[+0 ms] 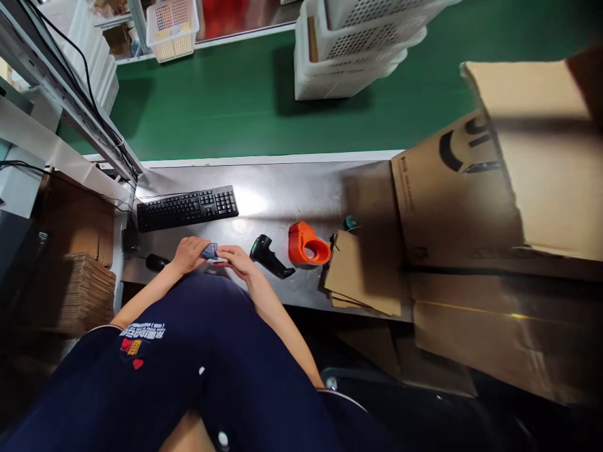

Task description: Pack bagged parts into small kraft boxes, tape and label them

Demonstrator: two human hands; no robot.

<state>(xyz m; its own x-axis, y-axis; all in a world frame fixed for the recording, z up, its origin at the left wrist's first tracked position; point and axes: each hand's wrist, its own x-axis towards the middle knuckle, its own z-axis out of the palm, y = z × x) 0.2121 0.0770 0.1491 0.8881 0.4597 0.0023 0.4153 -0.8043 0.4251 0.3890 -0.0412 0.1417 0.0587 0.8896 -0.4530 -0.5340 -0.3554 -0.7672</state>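
My left hand (188, 253) and my right hand (235, 260) meet at the near edge of a grey metal table (282, 194). Both pinch a small dark blue-grey object (210, 252) between them; its kind is too small to make out. A black keyboard (187, 208) lies just beyond my hands. Right of my right hand lies a black handheld scanner (270, 256), and past it an orange tape dispenser (307, 245).
A black mouse (156, 262) sits left of my left hand. Flat cardboard sheets (365, 273) and large cardboard boxes (494, 188) fill the right. Stacked flat cartons (75, 289) stand at the left. White perforated baskets (348, 50) rest on the green floor beyond.
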